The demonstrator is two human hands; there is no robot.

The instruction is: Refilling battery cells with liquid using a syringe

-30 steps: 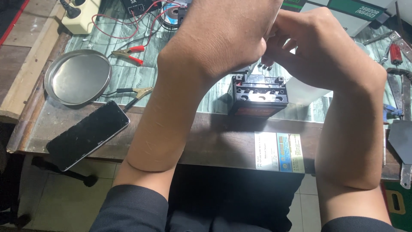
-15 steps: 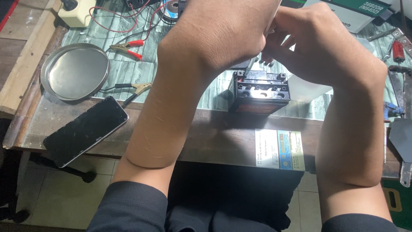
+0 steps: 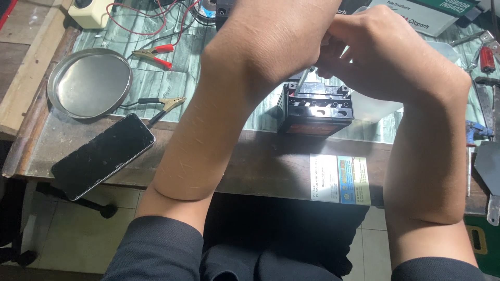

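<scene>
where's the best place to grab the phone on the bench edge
Grip the phone by its two long edges, coming from above. It lies flat, screen up and slanted, with its near corner past the bench edge, so fingers could probably get under there.

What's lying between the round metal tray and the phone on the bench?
In the head view, a yellowish alligator clip on a black lead lies between the metal tray and the phone, off to their right; otherwise bare bench.
</scene>
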